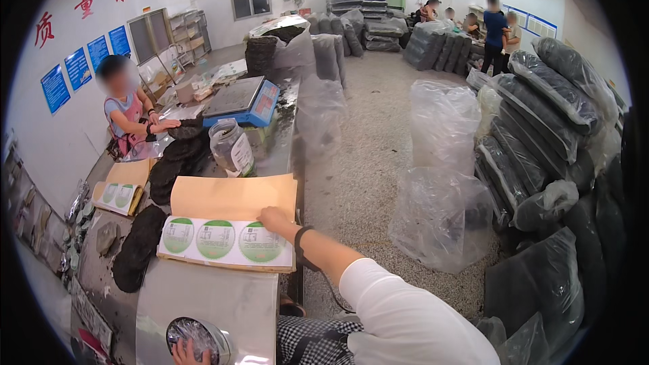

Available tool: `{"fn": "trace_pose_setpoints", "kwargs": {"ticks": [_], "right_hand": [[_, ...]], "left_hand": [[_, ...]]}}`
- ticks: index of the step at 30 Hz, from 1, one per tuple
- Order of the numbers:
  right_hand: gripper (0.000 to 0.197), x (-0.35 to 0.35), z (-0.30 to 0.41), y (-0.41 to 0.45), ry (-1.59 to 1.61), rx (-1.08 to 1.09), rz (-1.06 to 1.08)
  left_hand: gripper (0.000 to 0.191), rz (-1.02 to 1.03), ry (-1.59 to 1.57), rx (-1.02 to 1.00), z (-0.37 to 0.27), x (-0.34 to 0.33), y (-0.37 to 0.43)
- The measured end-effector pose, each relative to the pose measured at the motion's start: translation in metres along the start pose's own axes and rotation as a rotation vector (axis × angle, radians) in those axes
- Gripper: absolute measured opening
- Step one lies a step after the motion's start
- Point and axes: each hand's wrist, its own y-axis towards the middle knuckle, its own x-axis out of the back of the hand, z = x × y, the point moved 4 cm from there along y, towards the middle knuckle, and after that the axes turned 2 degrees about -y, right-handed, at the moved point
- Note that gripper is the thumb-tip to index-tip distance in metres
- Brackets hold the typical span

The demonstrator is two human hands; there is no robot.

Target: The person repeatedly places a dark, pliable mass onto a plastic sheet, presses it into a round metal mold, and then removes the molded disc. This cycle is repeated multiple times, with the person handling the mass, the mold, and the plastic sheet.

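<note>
My right hand (274, 219) rests at the upper right of a stack of sheets with round green-and-white labels (215, 240); its fingertips touch where the tan backing paper (233, 195) meets the label sheet. Whether it pinches a label cannot be told. A dark band with a cord circles that wrist. At the bottom edge my left hand (191, 355) reaches into a round tin (223, 339) of crumpled clear film, fingers spread over the film. Left of the labels lies a row of dark, dried round cakes (138, 248). Beyond stands an open clear plastic jar (229, 144).
A blue scale (263, 104) sits farther along the table. Across it, a person touches the dark cakes; a second label stack (115, 195) lies nearby. Clear plastic bags (441, 223) lie on the floor. Filled bags (542, 106) are piled at right. Several people are at the back.
</note>
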Motion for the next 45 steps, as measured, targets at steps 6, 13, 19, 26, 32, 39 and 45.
{"fn": "trace_pose_setpoints", "kwargs": {"ticks": [6, 13, 19, 26, 32, 39, 45], "right_hand": [[0.033, -0.01, -0.017, 0.019, 0.027, 0.043, 0.052], [0.024, -0.021, -0.017, 0.005, 0.015, 0.321, -0.114], [0.035, -0.004, -0.009, -0.003, -0.038, 0.132, 0.182], [0.03, -0.001, -0.008, 0.005, 0.154, 0.198, 0.141], [0.029, -0.002, -0.012, 0.005, 0.171, 0.111, 0.162], [0.024, 0.011, -0.031, 0.008, 0.445, 0.069, 0.234], [0.026, 0.006, -0.035, 0.013, 0.175, 0.046, 0.408]], "left_hand": [[0.052, -0.005, -0.003, -0.013, -0.001, -0.004, 0.003], [0.057, -0.047, -0.237, 0.077, -0.004, 0.002, 0.0], [0.053, -0.011, -0.216, 0.078, -0.017, 0.015, 0.004], [0.053, -0.024, -0.188, 0.088, -0.019, 0.02, 0.003], [0.054, -0.01, -0.195, 0.104, -0.021, 0.022, 0.006], [0.056, 0.032, -0.228, 0.138, -0.016, 0.018, 0.004], [0.056, 0.037, -0.204, 0.141, -0.021, 0.022, 0.005]]}}
